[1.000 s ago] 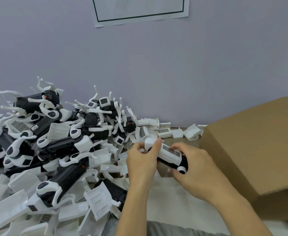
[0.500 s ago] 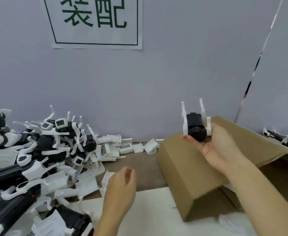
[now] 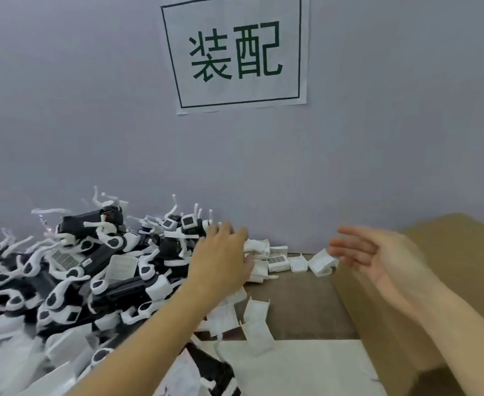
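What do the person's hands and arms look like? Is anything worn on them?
Both are bare. The left hand and the right hand have no gloves, and no ring, watch or bracelet shows. No sleeve shows on the left forearm or the right forearm. The right hand is blurred, so small details there are uncertain.

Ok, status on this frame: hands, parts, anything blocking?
Left hand open, reaching onto pile of black-and-white parts. Right hand open, empty, blurred, over cardboard box. Loose white clips beside left hand, no obstruction seen.
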{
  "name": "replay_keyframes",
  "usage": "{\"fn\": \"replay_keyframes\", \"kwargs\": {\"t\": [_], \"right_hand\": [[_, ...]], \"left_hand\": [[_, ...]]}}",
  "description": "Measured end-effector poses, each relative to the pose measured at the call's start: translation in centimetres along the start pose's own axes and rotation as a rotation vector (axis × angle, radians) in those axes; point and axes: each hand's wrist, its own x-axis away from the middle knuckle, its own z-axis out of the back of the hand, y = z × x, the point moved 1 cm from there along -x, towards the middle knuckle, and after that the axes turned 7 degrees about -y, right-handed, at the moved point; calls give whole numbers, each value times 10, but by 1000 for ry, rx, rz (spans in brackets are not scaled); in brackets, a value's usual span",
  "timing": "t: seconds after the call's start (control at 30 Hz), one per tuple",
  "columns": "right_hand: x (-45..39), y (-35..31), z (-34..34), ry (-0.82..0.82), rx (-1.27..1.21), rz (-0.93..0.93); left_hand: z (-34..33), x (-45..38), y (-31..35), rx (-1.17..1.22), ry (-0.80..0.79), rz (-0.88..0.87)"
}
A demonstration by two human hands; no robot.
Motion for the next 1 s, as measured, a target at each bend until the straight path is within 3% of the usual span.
{"fn": "replay_keyframes", "kwargs": {"t": [0.1, 0.2, 0.33, 0.43, 0.63, 0.87, 1.0], "right_hand": [[12, 55, -42, -82, 89, -81], [22, 106, -61, -109, 130, -163], [29, 144, -59, -117, 201, -215], [28, 149, -51, -86, 251, -205], [27, 153, -47, -68, 225, -184], [28, 151, -45, -68, 250, -163], [29, 147, -44, -47, 235, -157]], "left_hand": [[24, -35, -34, -179, 22, 113], [28, -55, -63, -292, -146, 195], [25, -73, -86, -147, -392, 297], [23, -81, -81, -216, -482, 236], [38, -81, -76, -122, -505, 123], [70, -78, -64, -36, -255, 48], [51, -54, -59, 232, 5, 56]]}}
